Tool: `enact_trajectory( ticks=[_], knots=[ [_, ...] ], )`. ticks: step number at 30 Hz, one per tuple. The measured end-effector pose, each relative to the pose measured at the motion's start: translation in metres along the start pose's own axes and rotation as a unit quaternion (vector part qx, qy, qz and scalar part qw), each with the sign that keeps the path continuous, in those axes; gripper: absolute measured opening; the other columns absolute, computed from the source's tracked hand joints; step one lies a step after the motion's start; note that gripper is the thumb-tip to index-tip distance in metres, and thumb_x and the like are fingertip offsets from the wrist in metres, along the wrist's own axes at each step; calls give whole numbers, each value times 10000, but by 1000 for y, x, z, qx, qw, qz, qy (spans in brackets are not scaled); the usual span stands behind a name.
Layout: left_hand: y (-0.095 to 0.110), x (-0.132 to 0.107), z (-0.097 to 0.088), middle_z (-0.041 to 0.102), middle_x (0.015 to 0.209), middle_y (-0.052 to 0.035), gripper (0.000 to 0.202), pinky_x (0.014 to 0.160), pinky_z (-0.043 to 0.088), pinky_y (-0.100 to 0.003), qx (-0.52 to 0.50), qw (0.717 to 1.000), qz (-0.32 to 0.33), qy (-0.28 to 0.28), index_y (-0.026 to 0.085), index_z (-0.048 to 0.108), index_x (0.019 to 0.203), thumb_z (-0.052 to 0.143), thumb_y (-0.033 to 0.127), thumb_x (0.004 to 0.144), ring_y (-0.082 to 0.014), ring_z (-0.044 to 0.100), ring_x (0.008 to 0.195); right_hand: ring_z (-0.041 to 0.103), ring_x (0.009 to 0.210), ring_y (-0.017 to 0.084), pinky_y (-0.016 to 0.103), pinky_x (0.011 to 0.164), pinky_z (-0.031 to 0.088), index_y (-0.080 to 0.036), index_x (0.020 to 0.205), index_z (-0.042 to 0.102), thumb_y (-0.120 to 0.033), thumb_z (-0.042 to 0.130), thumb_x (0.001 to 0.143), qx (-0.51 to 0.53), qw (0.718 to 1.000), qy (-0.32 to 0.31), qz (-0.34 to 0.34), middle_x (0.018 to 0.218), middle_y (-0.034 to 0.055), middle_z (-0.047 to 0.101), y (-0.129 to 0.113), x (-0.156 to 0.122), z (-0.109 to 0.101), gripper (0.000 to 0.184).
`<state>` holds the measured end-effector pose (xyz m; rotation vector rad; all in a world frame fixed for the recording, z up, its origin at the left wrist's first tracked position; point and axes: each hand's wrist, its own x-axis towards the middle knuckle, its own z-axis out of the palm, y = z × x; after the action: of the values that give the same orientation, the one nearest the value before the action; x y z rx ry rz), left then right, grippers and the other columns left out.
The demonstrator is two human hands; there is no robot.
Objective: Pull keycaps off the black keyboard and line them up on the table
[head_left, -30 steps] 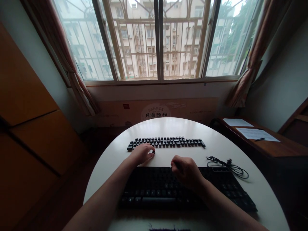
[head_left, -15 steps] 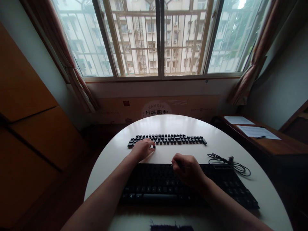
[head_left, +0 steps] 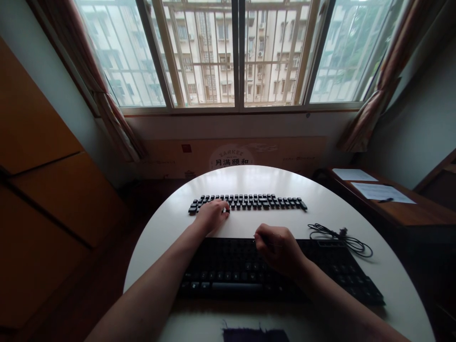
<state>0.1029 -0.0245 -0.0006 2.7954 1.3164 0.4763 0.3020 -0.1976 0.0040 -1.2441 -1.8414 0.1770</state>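
My left hand [head_left: 213, 214] reaches to the front of the rows of loose black keycaps [head_left: 263, 203], with thumb and fingers pinched on one small black keycap [head_left: 228, 210] at the table top. Over the upper middle of the black keyboard [head_left: 221, 266], my right hand [head_left: 278, 246] is closed around a thin, wire-like tool [head_left: 279, 245], mostly hidden by the fingers. Much of the keyboard's upper letter area looks dark and without caps. Lower rows and the space bar [head_left: 237, 289] are in place.
All this lies on a round white table [head_left: 153, 266]. A coiled black cable [head_left: 356, 246] rests behind the keyboard's right end. Dark frayed cloth [head_left: 255, 335] shows at the near edge. To the right, a wooden desk [head_left: 402, 216] carries paper sheets [head_left: 383, 192] and a pen [head_left: 385, 200].
My left hand has shifted slightly with the keycap, which now sits closer to the row. My right hand stays nearly still. The whole view has tilted a little downward.
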Motion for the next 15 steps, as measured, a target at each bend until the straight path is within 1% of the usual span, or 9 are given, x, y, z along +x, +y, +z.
enact_trajectory(
  ticks=[8, 11, 15],
  knots=[
    [-1, 1, 2, 697, 993, -39, 149, 755, 490, -292, -1, 1000, -21, 7, 240, 709, 934, 623, 253, 813, -234, 658, 863, 440, 476, 94, 213, 513, 345, -185, 714, 588, -233, 498, 906, -10, 1000, -2, 2, 552, -26, 524, 2, -1, 2, 217],
    [-1, 1, 2, 697, 996, -38, 145, 755, 489, -294, -4, 1000, -20, 8, 243, 709, 944, 636, 252, 819, -234, 658, 870, 428, 470, 92, 213, 504, 337, -185, 712, 586, -230, 499, 903, -11, 1000, 2, 2, 547, -29, 516, 1, -1, 2, 214],
    [-3, -1, -5, 696, 1010, -40, 142, 734, 483, -294, -6, 1000, -15, 8, 234, 712, 969, 648, 251, 843, -225, 661, 843, 433, 476, 91, 213, 509, 341, -183, 713, 579, -228, 493, 906, -6, 1000, 4, -1, 554, -29, 520, 0, 0, 0, 217]
  ],
)
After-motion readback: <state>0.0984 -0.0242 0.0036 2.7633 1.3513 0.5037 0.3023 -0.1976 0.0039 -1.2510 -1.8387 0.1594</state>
